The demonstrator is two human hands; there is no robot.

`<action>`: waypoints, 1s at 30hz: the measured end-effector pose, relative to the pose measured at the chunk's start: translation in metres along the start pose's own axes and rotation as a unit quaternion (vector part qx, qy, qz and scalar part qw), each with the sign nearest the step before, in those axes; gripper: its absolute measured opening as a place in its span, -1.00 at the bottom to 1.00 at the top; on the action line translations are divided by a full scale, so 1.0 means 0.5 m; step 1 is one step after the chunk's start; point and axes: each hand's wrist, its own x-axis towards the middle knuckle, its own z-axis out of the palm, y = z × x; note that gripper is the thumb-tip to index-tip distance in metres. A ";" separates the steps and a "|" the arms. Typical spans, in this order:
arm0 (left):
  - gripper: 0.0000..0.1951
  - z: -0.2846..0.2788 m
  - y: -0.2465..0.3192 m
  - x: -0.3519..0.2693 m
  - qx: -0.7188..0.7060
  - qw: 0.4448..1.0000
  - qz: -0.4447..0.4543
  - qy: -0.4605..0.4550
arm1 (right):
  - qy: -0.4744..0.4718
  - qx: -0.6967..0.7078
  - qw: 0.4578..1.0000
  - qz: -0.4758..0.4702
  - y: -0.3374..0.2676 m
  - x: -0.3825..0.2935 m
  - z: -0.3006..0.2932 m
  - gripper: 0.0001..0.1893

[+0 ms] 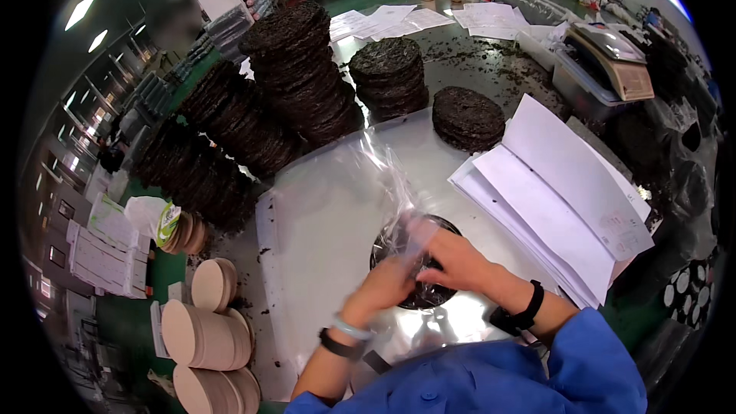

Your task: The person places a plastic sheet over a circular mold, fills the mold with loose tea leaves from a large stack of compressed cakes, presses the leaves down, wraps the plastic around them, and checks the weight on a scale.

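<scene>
A round dark cake, which looks like dried seaweed, lies in a clear plastic bag on the metal-topped table before me. The bag's loose end stretches away from me and is crumpled above the cake. On the near left of the cake, my left hand holds gathered plastic, its fingers partly hidden. My right hand grips the bag from the right, thumb pointing left and fingertips blurred. Both hands are close together over the cake and cover much of it.
Tall stacks of dark cakes stand at the back left, with a low stack near the middle. White paper sheets lie right. Round pale discs are piled left. A scale rests on a plastic bin.
</scene>
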 end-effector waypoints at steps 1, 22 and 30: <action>-0.58 -0.055 -0.015 -0.017 -0.111 0.988 0.017 -0.107 | -0.027 -0.094 0.994 -0.044 0.018 -0.007 0.021 -0.52; -0.27 0.102 0.025 0.032 0.124 0.966 0.072 0.214 | -0.047 0.098 0.963 0.246 0.102 -0.101 -0.201 -0.65; -0.24 0.122 0.038 0.055 0.108 0.942 0.053 0.313 | 0.060 -0.537 0.786 0.298 0.239 -0.598 -0.472 -0.39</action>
